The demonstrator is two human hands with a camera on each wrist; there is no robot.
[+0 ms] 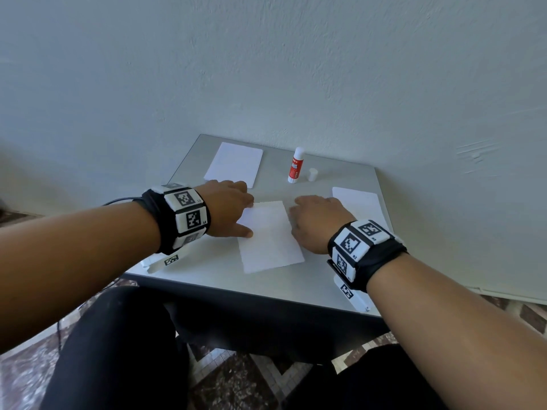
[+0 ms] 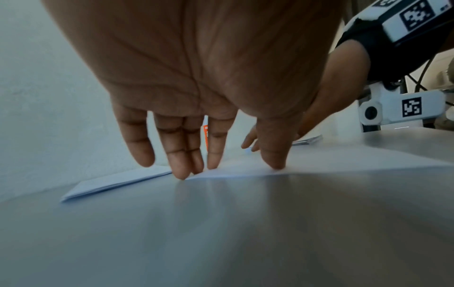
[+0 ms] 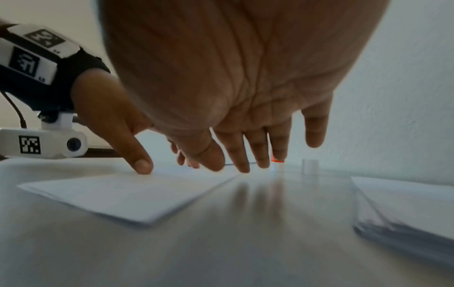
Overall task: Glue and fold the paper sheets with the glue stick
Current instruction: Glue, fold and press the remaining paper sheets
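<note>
Centrally: white folded sheet (image 1: pixel 270 236) flat on worktop (image 1: pixel 207 261); left hand (image 1: pixel 229 207) and right hand (image 1: pixel 318 221), fingers extended, pressing its side edges.

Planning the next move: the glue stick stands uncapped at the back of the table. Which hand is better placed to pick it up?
Right, probably. The right hand lies nearer the glue stick, with bare table between them; the left hand presses the middle sheet.
</note>
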